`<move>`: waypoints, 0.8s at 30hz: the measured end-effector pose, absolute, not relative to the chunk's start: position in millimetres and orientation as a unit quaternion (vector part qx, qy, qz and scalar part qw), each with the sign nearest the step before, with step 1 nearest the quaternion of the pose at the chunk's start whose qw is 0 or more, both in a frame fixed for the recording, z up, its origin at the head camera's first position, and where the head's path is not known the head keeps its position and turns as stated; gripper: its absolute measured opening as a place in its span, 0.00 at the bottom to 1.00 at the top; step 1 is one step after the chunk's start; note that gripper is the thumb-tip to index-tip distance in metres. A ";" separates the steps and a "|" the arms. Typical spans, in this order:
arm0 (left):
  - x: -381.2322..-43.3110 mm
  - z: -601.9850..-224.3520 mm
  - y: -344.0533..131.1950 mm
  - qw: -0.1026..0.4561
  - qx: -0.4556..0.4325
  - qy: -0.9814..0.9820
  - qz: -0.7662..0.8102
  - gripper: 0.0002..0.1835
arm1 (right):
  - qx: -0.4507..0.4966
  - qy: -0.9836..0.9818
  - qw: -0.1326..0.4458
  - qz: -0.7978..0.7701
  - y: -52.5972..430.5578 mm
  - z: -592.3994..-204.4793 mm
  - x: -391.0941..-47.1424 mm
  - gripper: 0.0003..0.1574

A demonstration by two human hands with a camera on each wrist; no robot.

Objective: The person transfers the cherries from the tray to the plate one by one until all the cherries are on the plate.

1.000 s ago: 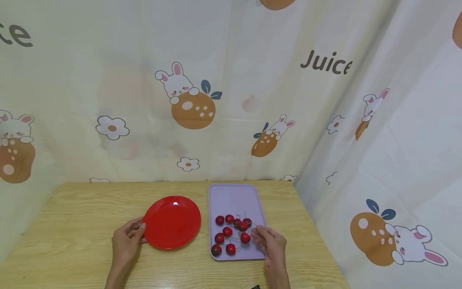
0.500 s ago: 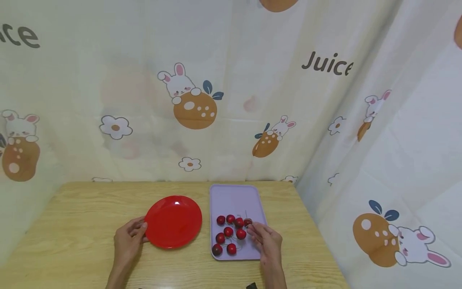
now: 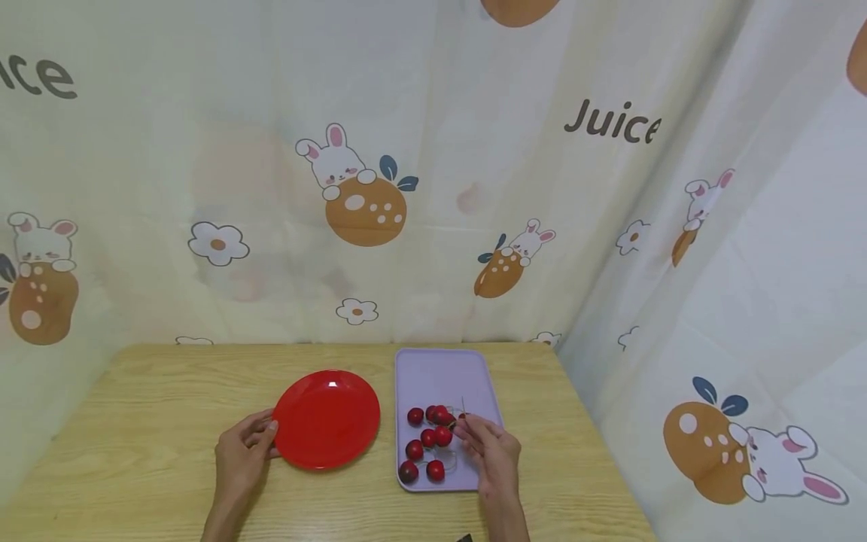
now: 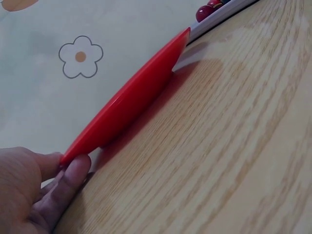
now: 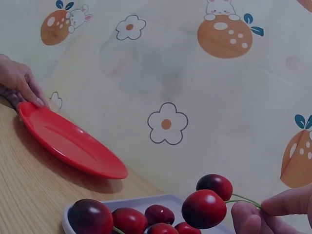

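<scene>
My left hand (image 3: 241, 455) pinches the left rim of a round red plate (image 3: 327, 419) between thumb and fingers; the left wrist view shows the plate side-on, low over the wooden table. On the right, my right hand (image 3: 497, 455) pinches the thin green stems (image 5: 243, 198) of a pair of cherries (image 5: 204, 208). Those two hang in front of the fingertips, over a lilac rectangular tray (image 3: 443, 373). Several more dark red cherries (image 3: 415, 450) with stems lie in the tray's near half, and one is partly hidden behind my right fingers.
The wooden table (image 3: 169, 421) reaches back to a curtain (image 3: 271, 301) printed with rabbits, fruit and flowers. Another side of the curtain runs along the right. A small dark object (image 3: 464, 538) shows at the bottom edge, near my right forearm.
My right hand has moved left over the tray, carrying the pair of cherries by their stems. The left hand keeps its grip on the plate, and the view has shifted slightly.
</scene>
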State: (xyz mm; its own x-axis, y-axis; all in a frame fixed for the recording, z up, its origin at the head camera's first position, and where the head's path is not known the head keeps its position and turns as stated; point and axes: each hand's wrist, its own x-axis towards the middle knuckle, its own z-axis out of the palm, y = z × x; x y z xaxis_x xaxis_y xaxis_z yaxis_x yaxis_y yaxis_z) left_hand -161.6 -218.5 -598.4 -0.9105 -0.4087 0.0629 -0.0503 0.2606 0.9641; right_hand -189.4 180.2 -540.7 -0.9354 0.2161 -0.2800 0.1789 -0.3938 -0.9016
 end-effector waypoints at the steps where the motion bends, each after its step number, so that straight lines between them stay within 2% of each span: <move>1: -161.2 -598.3 -218.3 0.151 0.146 -0.780 -0.589 0.16 | -0.178 -0.550 0.011 0.816 179.5 -540.0 -189.4 0.13; 11: -159.2 -595.2 -216.8 0.152 0.151 -0.783 -0.583 0.16 | -0.165 -0.543 0.002 0.823 169.5 -539.5 -189.4 0.08; 24: -157.2 -595.3 -217.2 0.150 0.145 -0.782 -0.587 0.16 | -0.163 -0.539 0.001 0.826 155.3 -532.6 -188.9 0.12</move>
State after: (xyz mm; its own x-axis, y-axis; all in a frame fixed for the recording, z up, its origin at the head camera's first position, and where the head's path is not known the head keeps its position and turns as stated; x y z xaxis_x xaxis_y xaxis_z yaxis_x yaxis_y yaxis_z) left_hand -157.2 -217.2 -595.3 -0.9131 -0.4028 0.0637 -0.0511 0.2681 0.9620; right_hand -188.9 155.3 -532.6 -0.9467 0.1769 -0.2690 0.1752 -0.4181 -0.8913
